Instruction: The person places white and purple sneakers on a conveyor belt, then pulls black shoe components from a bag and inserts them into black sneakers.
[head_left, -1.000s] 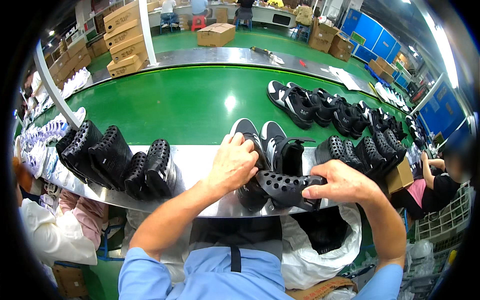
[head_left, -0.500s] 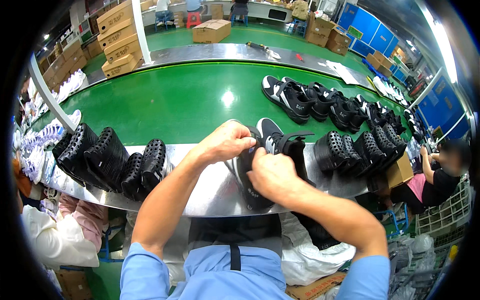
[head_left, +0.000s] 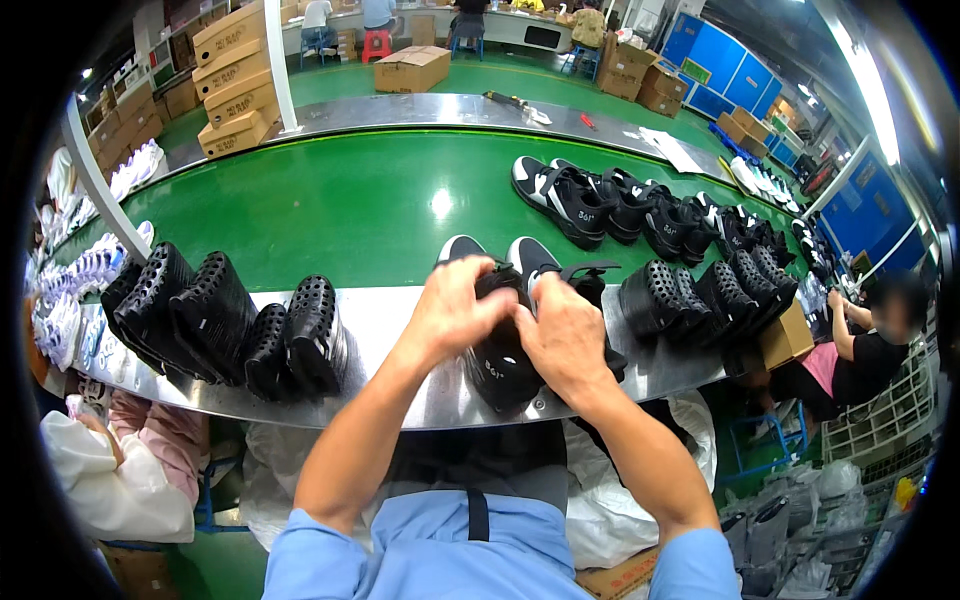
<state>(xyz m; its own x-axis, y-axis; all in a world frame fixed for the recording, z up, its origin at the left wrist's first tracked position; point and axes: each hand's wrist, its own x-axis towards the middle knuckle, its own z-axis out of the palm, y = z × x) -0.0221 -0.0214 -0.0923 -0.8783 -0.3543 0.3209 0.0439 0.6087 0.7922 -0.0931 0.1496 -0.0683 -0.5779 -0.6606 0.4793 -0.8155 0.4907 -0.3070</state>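
A black sports shoe [head_left: 500, 378] with a grey toe stands on the metal ledge in front of me, heel toward me. My left hand [head_left: 458, 312] curls over the left side of its upper, thumb pointing across the opening. From the other side, my right hand [head_left: 562, 335] closes on the shoe's upper, its thumb close to the left one. Both hands hide the middle of the shoe and its strap. Just right of it stands a matching shoe [head_left: 530, 256], its strap [head_left: 590, 270] sticking out loose, partly behind my right hand.
Black perforated shoe-shaped forms [head_left: 310, 330] stand left of the shoes, and more such forms [head_left: 655, 298] stand right. Beyond the ledge, a green belt [head_left: 350, 210] carries a row of black shoes [head_left: 565, 200]. Cartons [head_left: 235, 80] are stacked far left. A co-worker [head_left: 865, 335] sits at right.
My hands have shifted over the shoe's opening and now face each other, thumbs close. The shoe's grey toe, hidden before, now shows beyond my left hand. The whole view has shifted slightly.
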